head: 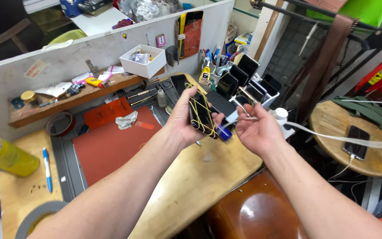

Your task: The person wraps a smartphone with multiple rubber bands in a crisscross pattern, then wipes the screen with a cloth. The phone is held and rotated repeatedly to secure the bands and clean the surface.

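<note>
- One phone bound with yellow rubber bands [200, 114], held in the left hand [183, 120].
- One white cable [332, 135], at the right hand [256, 129].
- Five or so phones standing in a rack [246, 79].
- One phone on the round table [356, 141].
- One red mat [111, 144].
- One blue pen [47, 163].
- One white box [143, 61].
- Two tape rolls [59, 124].

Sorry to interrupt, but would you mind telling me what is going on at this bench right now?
A person at a cluttered wooden workbench holds a dark phone, wrapped in yellow rubber bands, in the left hand. The right hand pinches the end of a white cable close to the phone's lower end, not yet plugged in. Behind the hands, more phones stand in a rack, and a red mat lies on the bench to the left.
</note>
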